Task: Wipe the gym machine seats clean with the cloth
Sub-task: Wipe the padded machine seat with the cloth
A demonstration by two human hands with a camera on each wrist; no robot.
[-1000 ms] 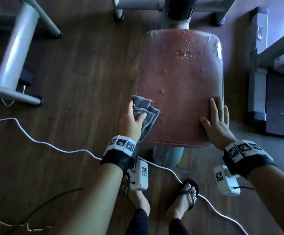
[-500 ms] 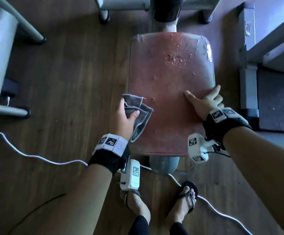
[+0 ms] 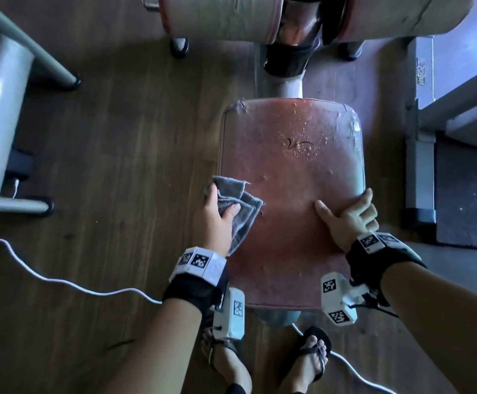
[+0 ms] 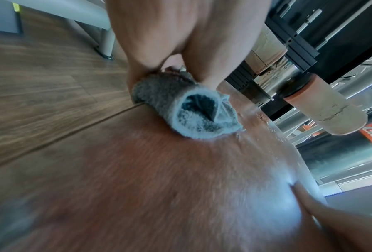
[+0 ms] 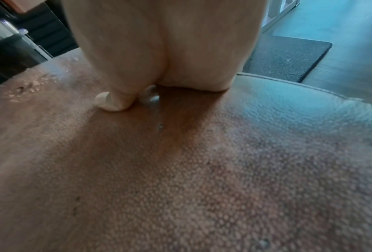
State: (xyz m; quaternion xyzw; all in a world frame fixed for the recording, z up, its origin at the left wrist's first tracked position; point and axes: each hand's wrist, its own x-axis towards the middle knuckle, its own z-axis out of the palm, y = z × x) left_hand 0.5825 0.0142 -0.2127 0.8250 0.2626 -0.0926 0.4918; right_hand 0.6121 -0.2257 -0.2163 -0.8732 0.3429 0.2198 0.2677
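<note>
Grey terry cloth (image 3: 238, 211) is bunched in the left hand (image 3: 217, 220), thumb on top and fingers curled under it, at the left edge of the seat (image 3: 291, 223). In the left wrist view the cloth (image 4: 180, 112) shows as a rolled wad with its open folds facing the camera, its lower side touching the seat (image 4: 159, 187).

The right hand (image 3: 348, 217) rests on the seat's right edge: the thumb lies flat on the top, the fingers bend over the rim. In the right wrist view the right hand (image 5: 163, 51) presses down on the pebbled surface, thumb tip touching it, with a bead of liquid just beside the thumb. How far the fingers wrap under the rim cannot be told.

The seat is worn reddish-brown vinyl. Droplets (image 3: 305, 137) are scattered over its far half, near a small dark scratch; the near half looks smooth. Its far corners are frayed.

Beyond the seat stands a post (image 3: 288, 86), with two padded rollers (image 3: 220, 15) above it. A white cable (image 3: 61, 280) runs across the wood floor (image 3: 117, 123) past the left wrist. A grey machine frame (image 3: 1, 109) stands far left, a dark mat (image 3: 467, 194) to the right. Two feet in sandals (image 3: 311, 354) stand below the seat's near edge.
</note>
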